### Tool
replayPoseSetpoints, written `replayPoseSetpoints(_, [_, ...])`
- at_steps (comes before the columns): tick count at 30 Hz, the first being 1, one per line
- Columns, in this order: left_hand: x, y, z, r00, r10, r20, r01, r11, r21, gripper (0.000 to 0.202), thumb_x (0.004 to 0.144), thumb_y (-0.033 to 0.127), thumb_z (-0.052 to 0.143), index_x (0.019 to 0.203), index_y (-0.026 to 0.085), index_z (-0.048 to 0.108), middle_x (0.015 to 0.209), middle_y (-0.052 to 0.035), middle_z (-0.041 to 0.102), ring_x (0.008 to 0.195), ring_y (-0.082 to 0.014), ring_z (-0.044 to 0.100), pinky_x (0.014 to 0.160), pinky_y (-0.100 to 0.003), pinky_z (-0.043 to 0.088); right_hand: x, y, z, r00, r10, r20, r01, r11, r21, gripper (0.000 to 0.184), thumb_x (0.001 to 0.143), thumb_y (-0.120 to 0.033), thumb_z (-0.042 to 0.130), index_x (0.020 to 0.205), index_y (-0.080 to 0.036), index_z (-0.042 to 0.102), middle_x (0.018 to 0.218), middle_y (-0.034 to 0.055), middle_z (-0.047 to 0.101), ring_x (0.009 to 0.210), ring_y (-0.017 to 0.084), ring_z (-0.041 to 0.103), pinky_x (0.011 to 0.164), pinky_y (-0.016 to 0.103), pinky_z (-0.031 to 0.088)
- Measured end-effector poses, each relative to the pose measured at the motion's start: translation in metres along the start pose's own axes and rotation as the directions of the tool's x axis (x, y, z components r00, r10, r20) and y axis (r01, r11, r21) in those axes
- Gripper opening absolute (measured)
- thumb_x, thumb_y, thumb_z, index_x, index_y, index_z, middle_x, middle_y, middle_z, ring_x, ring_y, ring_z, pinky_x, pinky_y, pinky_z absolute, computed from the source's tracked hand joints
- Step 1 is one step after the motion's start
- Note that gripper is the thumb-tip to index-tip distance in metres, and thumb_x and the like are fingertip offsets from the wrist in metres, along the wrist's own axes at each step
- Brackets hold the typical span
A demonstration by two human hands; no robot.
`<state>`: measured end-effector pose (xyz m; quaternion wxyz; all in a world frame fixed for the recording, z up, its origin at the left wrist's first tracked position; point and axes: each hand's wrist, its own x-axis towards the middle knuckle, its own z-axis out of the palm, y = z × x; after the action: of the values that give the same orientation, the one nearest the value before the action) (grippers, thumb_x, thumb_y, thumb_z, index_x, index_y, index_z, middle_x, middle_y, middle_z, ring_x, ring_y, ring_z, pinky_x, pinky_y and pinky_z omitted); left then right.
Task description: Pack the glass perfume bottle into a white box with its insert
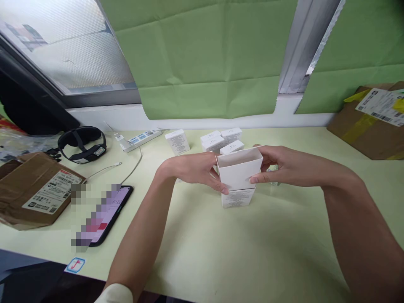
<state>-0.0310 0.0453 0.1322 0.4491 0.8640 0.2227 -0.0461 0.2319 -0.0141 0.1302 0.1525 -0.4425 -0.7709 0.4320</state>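
Observation:
Both my hands hold a small white carton (239,176) upright on the pale green table (202,248), its top open and its inside bare. My left hand (195,169) grips its left side with fingers curled under the upper section. My right hand (276,166) pinches its right side, thumb in front. The carton's lower part (237,198) carries small print. Behind it stand several closed white boxes (221,141), and one more white box (177,142) stands further left.
A phone (109,214) lies at the left with a lit screen. A flattened cardboard parcel (34,191), a black headband device (82,144), a power strip (142,138) and cables sit at left; another cardboard box (369,122) at right.

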Motion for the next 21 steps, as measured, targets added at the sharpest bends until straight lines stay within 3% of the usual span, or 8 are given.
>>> replayPoseSetpoints(9, [0.0002,-0.0050,-0.0006,1.000,0.014,0.010,-0.014,0.999,-0.032,0.045,0.084,0.042,0.076,0.126,0.029,0.065,0.114,-0.0012,0.072,0.101,-0.0193,0.068,0.084,-0.028,0.052,-0.0001,0.0000,0.0023,1.000,0.004,0.023,-0.005,0.999,0.048,0.028,0.084,-0.037,0.071,0.110,-0.032,0.062,0.110,0.0004,0.072,0.092,0.024,0.068,0.073,0.034,0.048])
replayPoseSetpoints(15, [-0.0014,-0.0049,-0.0018,1.000,-0.012,-0.002,0.012,1.000,0.009,0.040,0.083,0.042,0.076,0.118,0.025,0.067,0.105,-0.0022,0.073,0.092,-0.0192,0.069,0.078,-0.028,0.051,0.0006,-0.0011,0.0033,0.999,0.006,0.033,-0.008,0.998,0.063,0.029,0.085,-0.039,0.071,0.111,-0.031,0.060,0.114,0.0022,0.072,0.095,0.025,0.067,0.076,0.035,0.050])
replayPoseSetpoints(21, [-0.0019,-0.0028,-0.0021,1.000,0.016,0.003,-0.016,1.000,-0.003,0.050,0.083,0.041,0.075,0.129,0.027,0.063,0.114,-0.0029,0.071,0.100,-0.0205,0.068,0.082,-0.029,0.051,0.0019,0.0002,0.0034,0.999,0.038,0.028,-0.038,0.999,-0.009,0.031,0.083,-0.043,0.070,0.109,-0.030,0.062,0.108,0.0027,0.073,0.093,0.026,0.067,0.073,0.036,0.049])
